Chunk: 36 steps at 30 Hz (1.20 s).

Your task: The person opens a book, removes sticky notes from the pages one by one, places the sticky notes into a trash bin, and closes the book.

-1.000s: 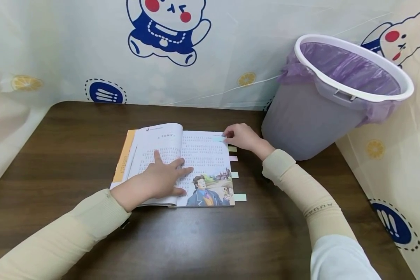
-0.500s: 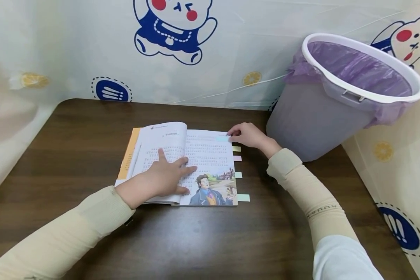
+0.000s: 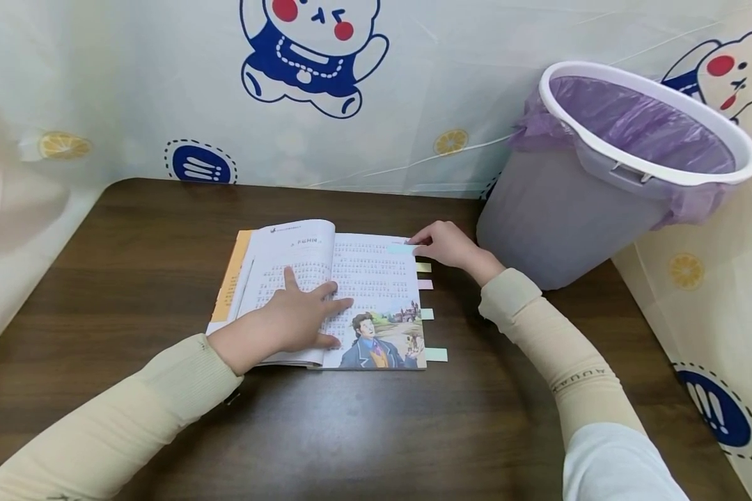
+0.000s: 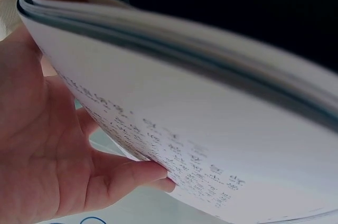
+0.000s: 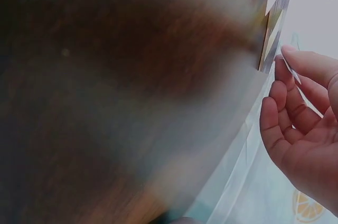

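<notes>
An open book (image 3: 370, 278) lies on the dark wooden table. My left hand (image 3: 297, 316) rests across its middle with fingers spread, pressing on the left page and the fold. In the left wrist view, the left hand (image 4: 58, 145) lies against the printed page (image 4: 174, 145). At the top right corner of the right page, my right hand (image 3: 448, 245) pinches the end of a light blue sticky tab (image 3: 400, 249). The right wrist view shows that tab (image 5: 292, 71) between thumb and forefinger, the other fingers curled. Several more tabs, including a pink one (image 3: 425, 284), stick out along the right edge.
A grey bin (image 3: 548, 209) with a white rim and purple liner stands behind my right hand. A printed cartoon curtain (image 3: 407, 83) surrounds the back and sides of the table (image 3: 363, 431). An orange cover flap (image 3: 230, 278) shows at the book's left.
The head view has shifted slightly, so book and bin appear farther right. My right fingertips have edged slightly toward the page's right edge, still pinching the tab. The left hand stays on the book.
</notes>
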### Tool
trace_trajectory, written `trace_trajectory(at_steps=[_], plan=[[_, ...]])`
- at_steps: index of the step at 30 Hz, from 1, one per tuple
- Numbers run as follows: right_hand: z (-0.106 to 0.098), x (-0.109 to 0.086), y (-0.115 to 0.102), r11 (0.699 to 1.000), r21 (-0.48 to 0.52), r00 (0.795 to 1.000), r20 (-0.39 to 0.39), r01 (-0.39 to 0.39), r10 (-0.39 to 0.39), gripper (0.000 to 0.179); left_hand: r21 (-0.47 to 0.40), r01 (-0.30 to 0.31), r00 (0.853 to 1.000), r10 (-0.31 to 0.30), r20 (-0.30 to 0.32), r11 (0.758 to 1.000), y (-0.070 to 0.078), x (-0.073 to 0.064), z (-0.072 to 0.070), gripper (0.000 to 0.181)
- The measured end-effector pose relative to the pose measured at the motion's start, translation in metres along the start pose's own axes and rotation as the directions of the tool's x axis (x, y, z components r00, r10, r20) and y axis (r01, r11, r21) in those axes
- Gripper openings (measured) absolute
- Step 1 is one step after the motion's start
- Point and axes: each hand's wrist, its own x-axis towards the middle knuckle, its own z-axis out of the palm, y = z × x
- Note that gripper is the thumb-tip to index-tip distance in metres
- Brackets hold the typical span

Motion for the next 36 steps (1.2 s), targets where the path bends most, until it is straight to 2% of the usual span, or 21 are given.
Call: trace_trajectory(at_steps=[12,22,36], plan=[[0.007,-0.001,0.002,0.999,0.026,0.999,-0.036,0.035,-0.034,0.027,0.007,-0.005,1.000,0.006,-0.010,1.000,0.001,-0.001,-0.001,0.072],[0.012,0.000,0.000,0.999,0.050,0.998,-0.060,0.000,0.003,0.021,0.011,-0.009,1.000,0.009,-0.017,1.000,0.001,-0.001,-0.002,0.072],[0.013,-0.004,-0.004,0.999,0.050,0.997,-0.075,0.018,-0.014,0.018,0.012,-0.009,1.000,0.010,-0.018,1.000,0.002,-0.001,0.000,0.072]])
